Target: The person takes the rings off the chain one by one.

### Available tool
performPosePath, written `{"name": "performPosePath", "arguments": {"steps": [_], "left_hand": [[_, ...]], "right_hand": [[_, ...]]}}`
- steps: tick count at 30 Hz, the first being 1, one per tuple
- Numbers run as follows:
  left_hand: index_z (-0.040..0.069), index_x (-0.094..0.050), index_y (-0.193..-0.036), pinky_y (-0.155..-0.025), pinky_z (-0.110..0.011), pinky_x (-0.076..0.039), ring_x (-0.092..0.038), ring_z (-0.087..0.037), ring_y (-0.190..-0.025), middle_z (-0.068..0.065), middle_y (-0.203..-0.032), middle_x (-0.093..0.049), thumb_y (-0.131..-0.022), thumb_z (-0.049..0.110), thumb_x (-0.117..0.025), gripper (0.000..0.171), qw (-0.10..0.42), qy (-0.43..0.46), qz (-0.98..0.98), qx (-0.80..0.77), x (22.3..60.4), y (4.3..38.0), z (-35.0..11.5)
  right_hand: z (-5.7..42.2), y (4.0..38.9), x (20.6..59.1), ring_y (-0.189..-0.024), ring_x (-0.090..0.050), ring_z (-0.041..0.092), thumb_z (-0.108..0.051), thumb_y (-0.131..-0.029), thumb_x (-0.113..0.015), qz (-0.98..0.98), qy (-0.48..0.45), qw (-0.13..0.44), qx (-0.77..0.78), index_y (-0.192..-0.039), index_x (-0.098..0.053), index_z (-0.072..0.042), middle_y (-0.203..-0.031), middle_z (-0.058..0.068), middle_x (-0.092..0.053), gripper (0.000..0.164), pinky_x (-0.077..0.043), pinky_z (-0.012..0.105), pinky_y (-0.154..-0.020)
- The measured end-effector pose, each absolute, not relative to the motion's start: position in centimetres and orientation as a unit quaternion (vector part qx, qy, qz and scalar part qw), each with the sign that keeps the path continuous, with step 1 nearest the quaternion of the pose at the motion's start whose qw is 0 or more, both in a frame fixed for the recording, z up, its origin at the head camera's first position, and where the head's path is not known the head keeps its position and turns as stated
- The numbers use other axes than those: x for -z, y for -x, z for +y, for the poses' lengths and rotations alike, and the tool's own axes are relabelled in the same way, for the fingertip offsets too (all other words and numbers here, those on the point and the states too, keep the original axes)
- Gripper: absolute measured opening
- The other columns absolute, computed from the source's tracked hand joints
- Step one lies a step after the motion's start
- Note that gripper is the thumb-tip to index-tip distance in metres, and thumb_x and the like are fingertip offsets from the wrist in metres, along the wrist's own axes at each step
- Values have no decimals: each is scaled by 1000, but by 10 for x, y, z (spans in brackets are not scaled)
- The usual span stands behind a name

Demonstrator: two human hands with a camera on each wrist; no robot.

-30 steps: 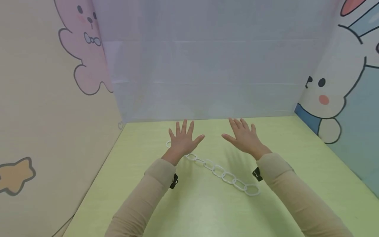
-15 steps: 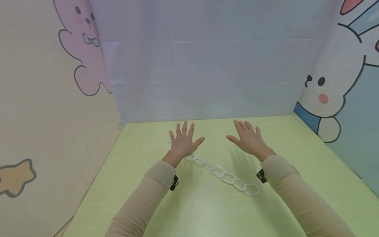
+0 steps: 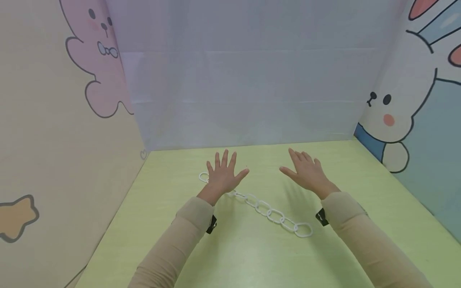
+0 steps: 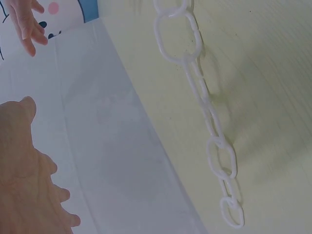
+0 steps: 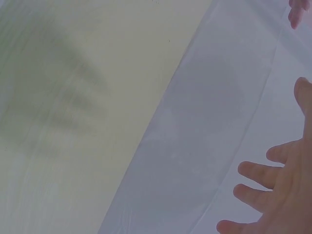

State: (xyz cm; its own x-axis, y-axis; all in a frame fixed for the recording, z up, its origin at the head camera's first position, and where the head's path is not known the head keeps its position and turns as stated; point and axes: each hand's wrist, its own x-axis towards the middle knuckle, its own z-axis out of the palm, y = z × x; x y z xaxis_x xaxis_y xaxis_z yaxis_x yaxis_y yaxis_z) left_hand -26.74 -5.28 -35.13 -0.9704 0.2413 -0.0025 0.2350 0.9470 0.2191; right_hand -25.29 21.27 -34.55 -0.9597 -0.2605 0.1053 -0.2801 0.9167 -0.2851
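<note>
Right hand (image 3: 307,174) farther right over table (image 3: 259,260)

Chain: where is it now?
In the head view, the chain lies diagonally on the table, partly hidden by the left hand, its near end left of the right sleeve.

No words, numbers or brands can be read. A small outlined heart (image 3: 143,155) is a drawn sign on the beige wall (image 3: 72,168), just beside the far left corner of the surface (image 3: 259,256). Above that surface, the left black wrist piece (image 3: 211,225) and right black wrist piece (image 3: 322,217) bear marks too small to read.
</note>
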Motion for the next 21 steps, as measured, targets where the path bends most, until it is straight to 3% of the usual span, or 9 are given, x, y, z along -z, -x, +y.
{"name": "performPosePath", "arguments": {"steps": [21], "left_hand": [[19,-2,-149,-103,-59,-4,12,-33,-135,-7,-153,7,-91,63,-29,78,42,-159,978,-126,356,262,-47]], "right_hand": [[227,240,357,-123,-30,47,-51,-95,-38,-978,-139,47,-151,-143,-16,5,-136,31,-33,78,-32,63,-88]]}}
